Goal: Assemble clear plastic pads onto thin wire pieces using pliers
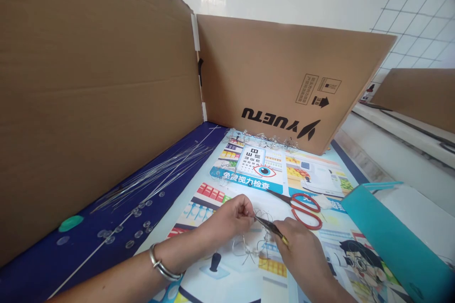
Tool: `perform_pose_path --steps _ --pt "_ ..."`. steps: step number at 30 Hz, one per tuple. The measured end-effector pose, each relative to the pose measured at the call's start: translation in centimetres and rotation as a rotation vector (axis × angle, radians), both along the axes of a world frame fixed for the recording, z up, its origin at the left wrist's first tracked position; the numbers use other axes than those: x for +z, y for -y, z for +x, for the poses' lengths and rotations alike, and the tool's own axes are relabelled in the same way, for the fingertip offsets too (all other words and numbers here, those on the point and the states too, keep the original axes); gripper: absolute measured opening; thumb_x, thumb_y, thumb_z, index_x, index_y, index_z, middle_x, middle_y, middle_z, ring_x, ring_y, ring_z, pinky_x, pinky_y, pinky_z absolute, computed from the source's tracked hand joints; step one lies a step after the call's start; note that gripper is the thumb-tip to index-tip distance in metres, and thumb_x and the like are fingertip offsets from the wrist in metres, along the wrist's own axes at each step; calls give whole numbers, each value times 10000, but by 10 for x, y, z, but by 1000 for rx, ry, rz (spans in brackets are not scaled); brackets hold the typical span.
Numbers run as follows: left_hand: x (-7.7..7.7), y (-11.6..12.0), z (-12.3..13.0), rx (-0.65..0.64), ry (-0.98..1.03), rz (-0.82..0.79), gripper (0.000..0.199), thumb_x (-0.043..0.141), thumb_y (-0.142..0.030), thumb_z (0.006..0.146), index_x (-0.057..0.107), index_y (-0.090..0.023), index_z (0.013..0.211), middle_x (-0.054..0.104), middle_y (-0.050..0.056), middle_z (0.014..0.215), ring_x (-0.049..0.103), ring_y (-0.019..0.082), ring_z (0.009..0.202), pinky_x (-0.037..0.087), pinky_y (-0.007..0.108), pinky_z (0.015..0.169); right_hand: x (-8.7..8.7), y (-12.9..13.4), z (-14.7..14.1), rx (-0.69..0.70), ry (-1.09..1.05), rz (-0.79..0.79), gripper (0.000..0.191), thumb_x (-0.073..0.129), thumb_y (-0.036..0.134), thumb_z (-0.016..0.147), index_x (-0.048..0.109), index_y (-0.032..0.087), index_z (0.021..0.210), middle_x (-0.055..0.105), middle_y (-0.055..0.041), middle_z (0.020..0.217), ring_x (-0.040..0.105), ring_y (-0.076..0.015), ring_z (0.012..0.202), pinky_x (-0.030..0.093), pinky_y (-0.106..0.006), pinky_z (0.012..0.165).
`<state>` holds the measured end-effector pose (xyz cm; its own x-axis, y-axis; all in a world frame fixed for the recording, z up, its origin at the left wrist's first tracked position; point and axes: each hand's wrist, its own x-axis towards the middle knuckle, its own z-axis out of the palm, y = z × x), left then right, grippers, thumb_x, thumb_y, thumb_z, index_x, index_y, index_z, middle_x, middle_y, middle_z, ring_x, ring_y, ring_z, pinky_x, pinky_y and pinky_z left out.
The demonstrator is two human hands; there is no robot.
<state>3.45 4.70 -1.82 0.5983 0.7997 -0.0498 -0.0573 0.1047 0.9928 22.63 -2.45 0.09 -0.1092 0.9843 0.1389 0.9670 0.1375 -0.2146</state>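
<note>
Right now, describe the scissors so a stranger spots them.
Below the YUETU cardboard panel lies a printed poster. The scissors rest on it just past the right hand. Their red loop handles set them apart from the pliers in that hand.

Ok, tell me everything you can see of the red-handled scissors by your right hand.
The red-handled scissors lie flat on the printed poster, with their dark metal blades closed or nearly so and pointing up and left to a fine tip. Two large loop handles of glossy red plastic spread toward the lower right. A white scrap sits just beyond the upper loop; whether it touches is hard to tell. The right hand is just below the lower loop and appears not to touch it.
</note>
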Motion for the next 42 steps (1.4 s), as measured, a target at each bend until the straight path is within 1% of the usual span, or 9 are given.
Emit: perform_pose_path --steps 3,6,12,16,21,27,33,38,42 --pt "0 -1 0 17 -37 31 132 584 -184 750 479 -163 827 456 -48 672 386 63 555 291 193 517 -1 1 -2 4 -12 14 122 476 186 839 580 247 861 583 3 808 542 -158 768 357 -236 617" --pt "3 -3 -2 2 -57 26 143 606 -206 740 488 -158 805 470 -43 678 414 66 563 309 196 524 -2 1 -2 -1 -12 18 111 482 195 840 579 246 859 582 2 810 542 -158 758 357 -234 600" --pt "12 -8 -8 -107 -18 -57 155 606 -259 766 508 -156 827 560 -11 680 490 90 587 346 217 561 -4 0 0 -4 -8 30 108 494 187 832 572 252 870 582 8 819 538 -163 785 368 -243 629" --pt "12 -10 -10 -115 -4 -52 124 602 -227 763 507 -161 808 549 -24 675 477 81 571 344 215 565 -8 0 2 27 31 83 131 500 168 818 573 250 889 571 3 820 532 -171 801 369 -257 642" --pt "12 -12 -10 -143 -12 -48 153 607 -256 765 492 -161 795 532 -27 698 472 75 564 347 215 564 -13 -1 4 85 90 194 179 474 140 816 579 243 917 552 -9 810 522 -175 812 374 -280 699" --pt "12 -12 -12 -160 -49 -12 117 573 -238 783 483 -169 809 507 -40 695 431 67 541 348 217 564 -14 -2 6 128 99 223 198 470 153 829 590 223 969 536 -34 841 495 -196 864 356 -335 820" --pt "11 -14 -13 -160 -98 -38 107 558 -231 776 474 -175 809 502 -42 686 433 75 542 352 219 558 -6 -3 8 131 128 221 188 464 174 847 606 211 964 526 -46 833 467 -211 871 345 -351 805" --pt "12 -13 -13 -175 -37 -48 106 566 -214 768 478 -169 804 513 -29 709 447 81 572 348 220 564 -6 -4 8 168 153 294 209 451 159 852 607 195 987 525 -48 820 458 -202 849 337 -347 797" --pt "12 -12 -12 -173 5 -92 113 578 -211 763 480 -167 799 515 -23 712 452 83 577 348 225 569 -8 -4 9 191 230 366 228 460 129 834 601 190 1004 518 -45 799 447 -197 816 326 -344 763"
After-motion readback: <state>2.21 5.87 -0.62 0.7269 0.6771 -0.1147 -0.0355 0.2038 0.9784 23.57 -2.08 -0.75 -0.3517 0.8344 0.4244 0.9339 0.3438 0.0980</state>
